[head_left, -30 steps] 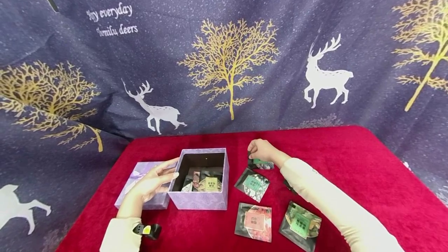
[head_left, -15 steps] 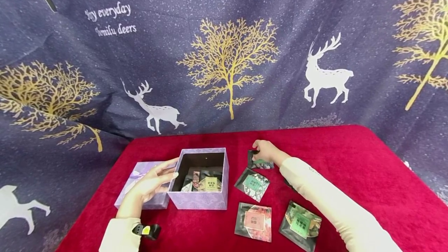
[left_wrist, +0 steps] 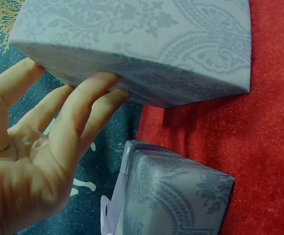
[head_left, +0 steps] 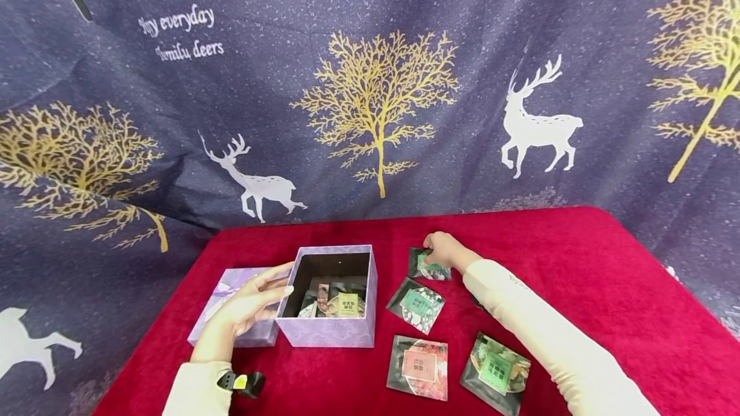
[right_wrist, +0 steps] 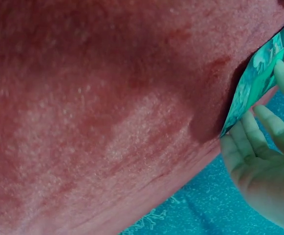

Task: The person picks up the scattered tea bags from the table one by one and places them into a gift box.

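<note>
My left hand (head_left: 248,307) rests its fingertips against the left side of an open purple patterned box (head_left: 329,331); in the left wrist view, its extended fingers (left_wrist: 100,81) touch the box wall (left_wrist: 132,29). Inside, several sachets (head_left: 349,303) lie at the bottom. My right hand (head_left: 445,252) is at the far sachet (head_left: 417,265), black with a green label. In the right wrist view, the thumb lies on the sachet's face (right_wrist: 259,73), with the other fingertips along its edge. The right hand (right_wrist: 264,166) has its fingers fairly straight, and the sachet lies low on the red cloth.
Nearer me on the red cloth (head_left: 549,262) lie a teal-label sachet (head_left: 417,303), a pink-label one (head_left: 419,366) and a green-label one (head_left: 496,372). A purple lid (head_left: 254,337) with a ribbon bow sits left of the box. A deer-print curtain (head_left: 370,114) hangs behind.
My right hand's fingers have parted and slid rightward from the far sachet's left corner, uncovering more of it, while the sachet lies in about the same spot. My left hand stays at the box.
</note>
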`<state>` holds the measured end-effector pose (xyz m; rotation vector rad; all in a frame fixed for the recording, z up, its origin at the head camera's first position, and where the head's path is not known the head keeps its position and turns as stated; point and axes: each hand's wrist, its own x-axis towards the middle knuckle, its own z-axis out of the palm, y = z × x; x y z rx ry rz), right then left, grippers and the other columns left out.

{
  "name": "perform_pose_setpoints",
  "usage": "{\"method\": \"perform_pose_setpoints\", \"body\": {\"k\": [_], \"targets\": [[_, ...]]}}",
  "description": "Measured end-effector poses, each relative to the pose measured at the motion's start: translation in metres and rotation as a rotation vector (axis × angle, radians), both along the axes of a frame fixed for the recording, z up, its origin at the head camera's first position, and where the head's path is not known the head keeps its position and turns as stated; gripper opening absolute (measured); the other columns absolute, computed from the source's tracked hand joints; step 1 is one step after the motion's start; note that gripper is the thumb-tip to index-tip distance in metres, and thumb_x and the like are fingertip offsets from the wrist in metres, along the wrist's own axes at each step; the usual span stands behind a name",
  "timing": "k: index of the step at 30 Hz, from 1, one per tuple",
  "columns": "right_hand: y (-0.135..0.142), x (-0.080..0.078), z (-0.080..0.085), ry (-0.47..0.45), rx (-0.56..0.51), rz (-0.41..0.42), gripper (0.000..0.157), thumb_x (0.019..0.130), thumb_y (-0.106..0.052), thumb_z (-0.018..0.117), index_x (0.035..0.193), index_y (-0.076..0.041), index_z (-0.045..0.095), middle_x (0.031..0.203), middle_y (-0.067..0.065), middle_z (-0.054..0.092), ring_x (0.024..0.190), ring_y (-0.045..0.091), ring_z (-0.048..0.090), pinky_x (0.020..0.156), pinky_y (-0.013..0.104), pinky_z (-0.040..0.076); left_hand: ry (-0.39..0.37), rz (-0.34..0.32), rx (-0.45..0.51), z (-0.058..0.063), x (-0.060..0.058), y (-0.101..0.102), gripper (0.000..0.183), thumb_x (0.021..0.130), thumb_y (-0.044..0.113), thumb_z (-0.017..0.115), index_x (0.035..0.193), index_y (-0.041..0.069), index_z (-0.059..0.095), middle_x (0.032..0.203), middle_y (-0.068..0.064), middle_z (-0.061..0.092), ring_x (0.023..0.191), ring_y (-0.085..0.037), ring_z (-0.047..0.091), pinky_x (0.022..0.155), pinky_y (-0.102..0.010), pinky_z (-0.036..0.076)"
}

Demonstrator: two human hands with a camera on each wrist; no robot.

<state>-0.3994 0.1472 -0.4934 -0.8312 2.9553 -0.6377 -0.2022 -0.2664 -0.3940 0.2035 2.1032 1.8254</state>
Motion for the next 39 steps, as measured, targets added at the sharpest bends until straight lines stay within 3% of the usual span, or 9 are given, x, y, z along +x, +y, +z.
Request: {"method": "perform_pose_setpoints", "body": {"k": [2, 4, 8, 10, 13, 17, 23, 31, 39], "targets": [[0.003, -0.018, -0.016, -0.019, 0.037, -0.005, 0.049, 0.067, -0.030, 0.083, 0.102, 0.000, 0.067, 0.097, 0.010, 0.070, 0.096, 0.026, 0.064, 0.085, 0.034, 0.049, -0.002, 0.002, -0.001, 0.000, 0.000, 0.000, 0.066, 0.095, 0.013, 0.055, 0.151, 0.008, 0.020, 0.151, -0.029, 0.024, 0.125, -0.026, 0.047, 0.089, -0.047, 0.050], [0.003, -0.016, -0.012, -0.048, 0.039, -0.021, 0.049, 0.065, -0.030, 0.084, 0.099, 0.001, 0.067, 0.095, 0.010, 0.070, 0.095, 0.029, 0.064, 0.084, 0.035, 0.050, -0.004, 0.004, -0.004, 0.001, 0.001, 0.001, 0.067, 0.095, 0.013, 0.055, 0.151, 0.008, 0.020, 0.151, -0.029, 0.024, 0.126, -0.026, 0.046, 0.089, -0.047, 0.050], [-0.012, 0.035, 0.044, -0.103, 0.058, -0.094, 0.043, 0.068, -0.018, 0.082, 0.100, 0.006, 0.066, 0.099, 0.017, 0.069, 0.099, 0.038, 0.061, 0.089, 0.042, 0.048, -0.004, 0.004, -0.007, 0.002, 0.001, 0.001, 0.067, 0.095, 0.014, 0.055, 0.151, 0.008, 0.020, 0.151, -0.029, 0.024, 0.125, -0.026, 0.046, 0.090, -0.047, 0.049], [-0.015, 0.051, 0.059, -0.085, 0.060, -0.111, 0.042, 0.069, -0.017, 0.081, 0.100, 0.007, 0.066, 0.100, 0.018, 0.068, 0.099, 0.039, 0.060, 0.089, 0.043, 0.048, -0.003, 0.003, -0.007, 0.002, 0.001, 0.001, 0.067, 0.095, 0.013, 0.055, 0.151, 0.007, 0.019, 0.151, -0.029, 0.024, 0.124, -0.024, 0.048, 0.090, -0.047, 0.049], [-0.017, 0.064, 0.069, -0.079, 0.089, -0.142, 0.042, 0.072, -0.018, 0.079, 0.103, 0.007, 0.064, 0.104, 0.019, 0.067, 0.103, 0.039, 0.059, 0.091, 0.042, 0.047, -0.003, 0.006, -0.006, 0.002, 0.001, 0.001, 0.066, 0.095, 0.013, 0.055, 0.151, 0.007, 0.020, 0.151, -0.029, 0.025, 0.121, -0.021, 0.050, 0.090, -0.047, 0.050], [-0.018, 0.066, 0.070, -0.088, 0.080, -0.163, 0.041, 0.071, -0.016, 0.079, 0.101, 0.007, 0.063, 0.103, 0.020, 0.065, 0.104, 0.039, 0.058, 0.092, 0.042, 0.046, -0.004, 0.007, -0.003, 0.001, 0.002, 0.001, 0.066, 0.095, 0.014, 0.055, 0.151, 0.007, 0.020, 0.150, -0.029, 0.026, 0.118, -0.017, 0.052, 0.089, -0.045, 0.050], [-0.017, 0.070, 0.076, -0.091, 0.059, -0.182, 0.034, 0.065, -0.013, 0.082, 0.086, 0.001, 0.059, 0.087, 0.013, 0.063, 0.088, 0.032, 0.059, 0.083, 0.040, 0.049, -0.002, 0.004, 0.007, 0.001, 0.001, 0.001, 0.066, 0.095, 0.013, 0.055, 0.151, 0.008, 0.021, 0.149, -0.030, 0.027, 0.116, -0.016, 0.053, 0.087, -0.045, 0.051], [-0.015, 0.078, 0.089, -0.120, 0.044, -0.239, 0.038, 0.063, -0.012, 0.085, 0.089, 0.001, 0.059, 0.090, 0.013, 0.064, 0.086, 0.030, 0.060, 0.080, 0.040, 0.050, -0.001, 0.009, -0.003, 0.000, 0.001, 0.001, 0.066, 0.095, 0.013, 0.056, 0.150, 0.008, 0.021, 0.150, -0.030, 0.026, 0.119, -0.018, 0.051, 0.088, -0.044, 0.051], [-0.007, 0.073, 0.092, -0.073, 0.041, -0.184, 0.029, 0.064, -0.007, 0.083, 0.086, 0.003, 0.066, 0.090, 0.015, 0.068, 0.088, 0.034, 0.062, 0.079, 0.041, 0.052, -0.006, 0.020, -0.016, 0.001, 0.002, 0.001, 0.067, 0.094, 0.014, 0.057, 0.150, 0.007, 0.021, 0.150, -0.030, 0.025, 0.122, -0.021, 0.048, 0.088, -0.042, 0.051]]}}
